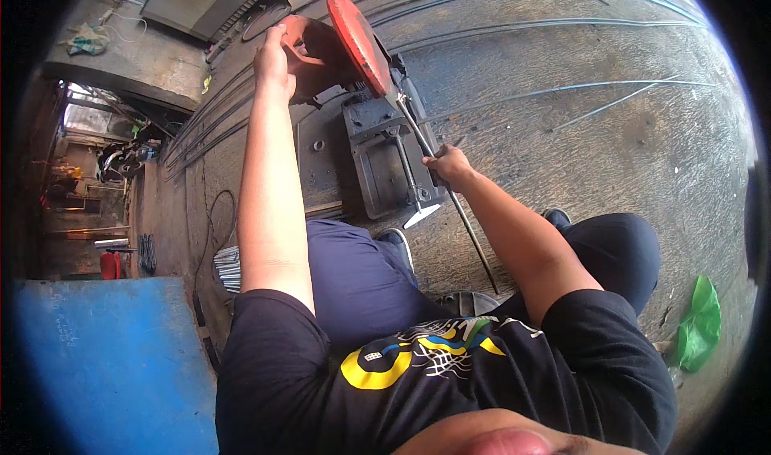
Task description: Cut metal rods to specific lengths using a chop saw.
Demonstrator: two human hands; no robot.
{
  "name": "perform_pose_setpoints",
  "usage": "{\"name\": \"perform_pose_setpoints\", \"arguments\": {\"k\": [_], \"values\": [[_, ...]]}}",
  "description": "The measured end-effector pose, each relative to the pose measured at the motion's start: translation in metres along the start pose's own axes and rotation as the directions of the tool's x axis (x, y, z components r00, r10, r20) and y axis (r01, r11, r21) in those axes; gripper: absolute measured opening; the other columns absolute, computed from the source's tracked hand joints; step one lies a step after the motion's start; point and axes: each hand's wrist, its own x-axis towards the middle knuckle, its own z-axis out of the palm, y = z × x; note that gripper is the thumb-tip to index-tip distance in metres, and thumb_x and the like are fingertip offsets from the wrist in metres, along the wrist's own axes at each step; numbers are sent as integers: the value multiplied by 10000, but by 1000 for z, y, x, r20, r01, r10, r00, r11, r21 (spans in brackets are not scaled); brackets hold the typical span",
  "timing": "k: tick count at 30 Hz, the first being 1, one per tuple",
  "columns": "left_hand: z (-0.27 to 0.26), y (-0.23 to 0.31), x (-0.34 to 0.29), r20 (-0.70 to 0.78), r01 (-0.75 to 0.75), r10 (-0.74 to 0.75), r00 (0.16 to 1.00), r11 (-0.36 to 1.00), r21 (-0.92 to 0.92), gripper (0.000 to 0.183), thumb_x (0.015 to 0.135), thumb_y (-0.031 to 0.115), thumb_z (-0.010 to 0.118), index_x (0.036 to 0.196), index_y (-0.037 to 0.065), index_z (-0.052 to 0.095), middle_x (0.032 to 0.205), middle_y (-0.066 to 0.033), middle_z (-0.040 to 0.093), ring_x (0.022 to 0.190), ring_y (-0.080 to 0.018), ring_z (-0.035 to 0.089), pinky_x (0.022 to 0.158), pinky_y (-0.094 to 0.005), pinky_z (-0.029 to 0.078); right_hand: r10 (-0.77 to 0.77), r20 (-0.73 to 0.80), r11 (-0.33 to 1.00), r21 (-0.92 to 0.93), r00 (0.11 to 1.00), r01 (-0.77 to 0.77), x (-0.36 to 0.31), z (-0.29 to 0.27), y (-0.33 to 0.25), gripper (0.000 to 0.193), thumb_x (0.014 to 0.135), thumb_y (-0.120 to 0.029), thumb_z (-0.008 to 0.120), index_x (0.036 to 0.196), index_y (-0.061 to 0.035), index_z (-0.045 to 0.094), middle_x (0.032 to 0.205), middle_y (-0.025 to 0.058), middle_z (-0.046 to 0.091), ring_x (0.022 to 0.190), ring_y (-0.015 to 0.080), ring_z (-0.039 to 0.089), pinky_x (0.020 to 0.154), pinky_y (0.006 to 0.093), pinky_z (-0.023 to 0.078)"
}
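Before us, a worker [458, 350] grips a red cut-off saw [359, 41] with the left hand [274, 65] while, well apart, the right hand [450, 167] clamps a thin metal rod [476, 246] (its length slants from beside the saw toward the worker).

rough, stained grey floor [610, 162], paler toward the right; blue panel [120, 367] at lower left, dim cluttered shelves [87, 231] beyond; grey box [201, 4] by a ledge [157, 71], upper left
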Motion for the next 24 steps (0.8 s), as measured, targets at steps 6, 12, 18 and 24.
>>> {"name": "perform_pose_setpoints", "arguments": {"k": [6, 12, 18, 24], "values": [[3, 1, -3, -41, -12, 13, 999, 1000, 29, 332, 830, 289, 563, 996, 1, 580, 876, -89, 610, 710, -184, 603, 624, -304, 509, -140, -177, 965, -247, 974, 94, 7, 4, 3, 267, 848, -247, 646, 892, 2, 558, 686, 78, 590, 513, 140, 517, 458, 305, 424], [4, 1, -7, -25, -48, 49, 998, 998, 48, 342, 831, 292, 551, 994, -9, 577, 875, -96, 608, 709, -180, 602, 631, -304, 517, -106, -109, 994, 24, 988, 109, 5, 4, 0, 268, 888, -268, 571, 995, -23, 598, 764, 84, 648, 568, 148, 547, 539, 310, 447], [7, 6, -13, -16, -10, 11, 1000, 998, 54, 359, 836, 292, 544, 1014, -19, 558, 888, -109, 606, 724, -195, 608, 631, -318, 523, -128, -25, 992, 11, 991, 128, 5, 3, -4, 227, 873, -226, 604, 953, -15, 581, 736, 70, 624, 560, 139, 528, 524, 302, 436], [6, 5, -9, -15, -24, 24, 1000, 1000, 12, 326, 835, 265, 553, 1005, -13, 553, 906, -114, 605, 767, -218, 625, 646, -344, 531, -199, -88, 980, -17, 976, 198, 13, 7, 3, 245, 829, -189, 667, 931, 8, 566, 789, 87, 633, 670, 185, 583, 603, 319, 463]]}}
